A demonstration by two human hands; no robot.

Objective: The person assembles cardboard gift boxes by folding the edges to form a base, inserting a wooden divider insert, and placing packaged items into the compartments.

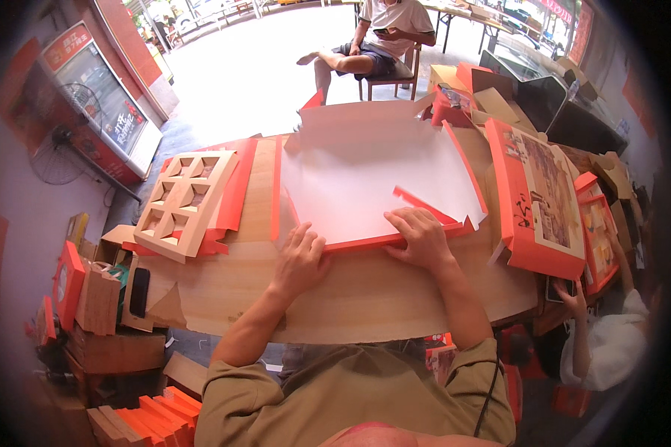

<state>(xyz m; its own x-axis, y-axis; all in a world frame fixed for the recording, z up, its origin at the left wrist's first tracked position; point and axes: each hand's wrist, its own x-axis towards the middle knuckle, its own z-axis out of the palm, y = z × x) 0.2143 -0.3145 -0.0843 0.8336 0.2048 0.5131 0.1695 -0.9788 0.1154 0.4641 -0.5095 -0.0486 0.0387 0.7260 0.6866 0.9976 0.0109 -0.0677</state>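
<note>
A wide open carton (373, 164), white inside with red edges, lies flat on the wooden counter (350, 298), directly in front of the person. Its far panel stands raised at the back, and a narrow red flap (429, 206) slants across its near right corner.

The person's left hand (301, 253) is at the near left corner of the open carton, fingers bent over the edge and thumb lower down; how firmly it presses cannot be told. The right hand (419, 237) is clamped on the carton's near wall, right of the middle, with its fingers over the red flap and its thumb toward the person. The two hands are well apart.

To the left of the open carton, a tan insert (179, 201) with six compartments lies tilted over a red panel (238, 186). Nearer than these and farther left of the carton is a dark phone (139, 292).

Just to the right of the open carton stands a red box (537, 201) with a printed lid. Beyond that box, a co-worker's hand (574, 299) is beside another phone. Past the carton's far side, a seated person (391, 45) holds a handheld device.
</note>
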